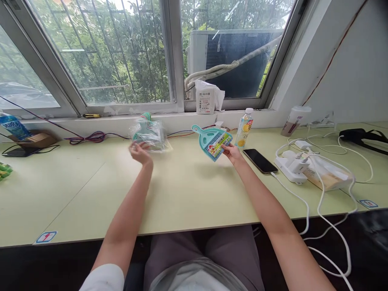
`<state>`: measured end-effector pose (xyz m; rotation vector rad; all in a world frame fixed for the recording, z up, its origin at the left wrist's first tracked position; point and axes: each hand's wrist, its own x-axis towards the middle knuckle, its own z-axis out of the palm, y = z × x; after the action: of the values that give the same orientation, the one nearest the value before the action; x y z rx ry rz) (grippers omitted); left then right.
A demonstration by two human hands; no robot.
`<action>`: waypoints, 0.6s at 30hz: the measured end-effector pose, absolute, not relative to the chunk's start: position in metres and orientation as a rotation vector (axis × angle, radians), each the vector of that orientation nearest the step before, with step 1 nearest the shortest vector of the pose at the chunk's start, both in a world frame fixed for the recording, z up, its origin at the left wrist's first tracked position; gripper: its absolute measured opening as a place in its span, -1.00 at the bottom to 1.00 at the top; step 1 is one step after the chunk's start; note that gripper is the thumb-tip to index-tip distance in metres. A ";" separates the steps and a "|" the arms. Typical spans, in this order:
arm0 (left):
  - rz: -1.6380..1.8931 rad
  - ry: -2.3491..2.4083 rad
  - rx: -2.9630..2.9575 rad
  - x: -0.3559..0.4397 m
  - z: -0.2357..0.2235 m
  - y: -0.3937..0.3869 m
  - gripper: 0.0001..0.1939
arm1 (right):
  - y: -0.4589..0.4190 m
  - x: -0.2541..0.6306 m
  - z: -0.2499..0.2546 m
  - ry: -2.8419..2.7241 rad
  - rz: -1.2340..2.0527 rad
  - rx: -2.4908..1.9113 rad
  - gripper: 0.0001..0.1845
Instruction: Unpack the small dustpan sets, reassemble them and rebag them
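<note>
My right hand [233, 153] pinches the lower right edge of a small teal dustpan [203, 137], lifted above the table. The dustpan has a handle with a hole at its upper left, and a colourful printed label with blue stripes beside it. Just in front of a clear plastic bundle [154, 135] is my left hand [140, 153], its fingers bent and apart with nothing visible in them. More teal handled pieces show through the wrapping, their handles stacked at the top. Whether the left fingertips touch the wrapping cannot be made out.
Right of the dustpan stand a drink bottle [244, 128] and a phone [260, 161] with a white cable. Further right are a power strip [291, 169], a tissue pack [329, 173] and a lidded cup [295, 120]. Coiled wires [87, 138] lie at the back left.
</note>
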<state>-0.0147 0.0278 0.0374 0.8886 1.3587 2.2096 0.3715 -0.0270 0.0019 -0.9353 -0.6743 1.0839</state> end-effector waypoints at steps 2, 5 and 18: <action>2.323 1.305 0.876 -0.048 0.056 0.027 -0.70 | -0.026 0.374 0.000 -0.644 1.057 -0.905 -0.74; 2.065 1.116 1.144 -0.102 0.072 0.026 -0.78 | -0.024 0.377 -0.004 -0.605 1.032 -0.894 -0.78; 1.474 2.202 1.668 -0.167 0.049 0.011 -0.90 | -0.022 0.367 -0.015 -0.601 1.080 -0.977 -0.73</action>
<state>-0.1673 0.0109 0.0485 1.6684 2.2015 1.4743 0.3668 -0.0219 -0.0148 -0.9769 -0.6011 1.0799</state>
